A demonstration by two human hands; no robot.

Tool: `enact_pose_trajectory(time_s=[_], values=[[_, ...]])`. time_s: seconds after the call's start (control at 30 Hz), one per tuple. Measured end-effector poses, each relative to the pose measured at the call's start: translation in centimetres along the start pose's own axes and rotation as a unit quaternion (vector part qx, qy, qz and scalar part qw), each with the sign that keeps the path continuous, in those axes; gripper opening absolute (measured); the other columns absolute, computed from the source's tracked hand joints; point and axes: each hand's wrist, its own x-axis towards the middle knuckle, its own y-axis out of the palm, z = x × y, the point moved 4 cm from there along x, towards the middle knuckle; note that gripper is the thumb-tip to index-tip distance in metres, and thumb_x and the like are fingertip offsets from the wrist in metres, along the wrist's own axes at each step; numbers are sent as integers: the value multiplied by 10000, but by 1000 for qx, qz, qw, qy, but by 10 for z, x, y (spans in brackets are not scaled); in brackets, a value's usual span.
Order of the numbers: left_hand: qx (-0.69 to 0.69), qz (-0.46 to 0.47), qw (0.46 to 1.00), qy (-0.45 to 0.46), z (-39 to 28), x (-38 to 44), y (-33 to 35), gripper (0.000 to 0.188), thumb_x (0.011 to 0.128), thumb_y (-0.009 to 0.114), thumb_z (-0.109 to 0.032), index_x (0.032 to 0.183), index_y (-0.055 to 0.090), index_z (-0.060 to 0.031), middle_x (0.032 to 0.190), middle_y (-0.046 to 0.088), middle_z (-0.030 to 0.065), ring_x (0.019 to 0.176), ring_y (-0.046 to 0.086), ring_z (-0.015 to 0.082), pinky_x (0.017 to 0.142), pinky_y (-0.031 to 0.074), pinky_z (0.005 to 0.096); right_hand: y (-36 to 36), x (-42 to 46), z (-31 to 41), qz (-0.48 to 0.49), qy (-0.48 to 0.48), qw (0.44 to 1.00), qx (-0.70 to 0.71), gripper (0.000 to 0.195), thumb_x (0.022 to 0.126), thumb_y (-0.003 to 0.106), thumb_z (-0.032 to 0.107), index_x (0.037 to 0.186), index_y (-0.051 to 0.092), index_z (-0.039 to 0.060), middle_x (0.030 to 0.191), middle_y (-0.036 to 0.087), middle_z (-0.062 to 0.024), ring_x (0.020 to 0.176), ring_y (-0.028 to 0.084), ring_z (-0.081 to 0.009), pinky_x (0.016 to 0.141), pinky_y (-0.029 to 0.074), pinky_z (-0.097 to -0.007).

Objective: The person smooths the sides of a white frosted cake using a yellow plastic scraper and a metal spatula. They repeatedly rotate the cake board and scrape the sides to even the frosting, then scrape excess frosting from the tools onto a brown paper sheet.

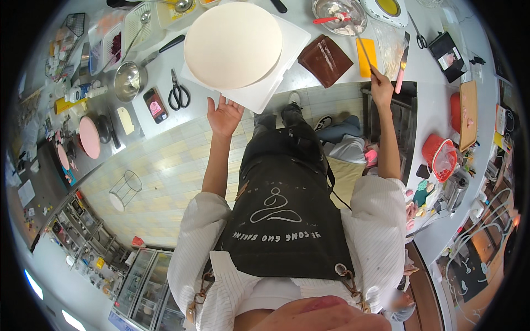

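A large, smooth, round cream-white disc (233, 45) lies over a white plastic board (290, 39) on the worktop; whether it is a cake or a turntable top, I cannot tell. My left hand (226, 116) is palm up, its fingers spread at the board's near edge, with fingertips partly hidden. Between the fingers of my right hand (381, 87) is a thin metal spatula (364, 50) with a dark handle, seen nearly edge-on. Its far end reaches the rim of a steel bowl (321, 10), which holds white cream and a red spatula (325, 20).
Brown square sheets (326, 61), a yellow scraper (366, 58) and a pink-handled palette knife (401, 74) lie at right. At left are scissors (179, 93), a phone (155, 106) and another steel bowl (129, 81). Another person's shoe (323, 123) shows below the counter. A wire stool (126, 190) stands behind left.
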Motion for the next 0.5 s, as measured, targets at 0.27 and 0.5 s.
enact_pose_trajectory(time_s=[0.27,0.5], values=[[1,13,1000,7,-2,-5,4,655,977,340,-602,1327,522,-79,1431,489,159,1373,392,305,1141,263,469,12,4,47,-73,-80,994,-4,380,846,620,32,1197,689,162,893,666,-167,799,631,-305,759,513,-367],[20,18,1000,10,-3,-1,5,652,986,319,-588,1357,488,-78,1414,503,162,1357,411,304,1131,280,458,18,-11,-4,-44,-70,991,-107,420,813,601,-10,1185,696,159,916,633,-173,832,622,-332,771,501,-395]])
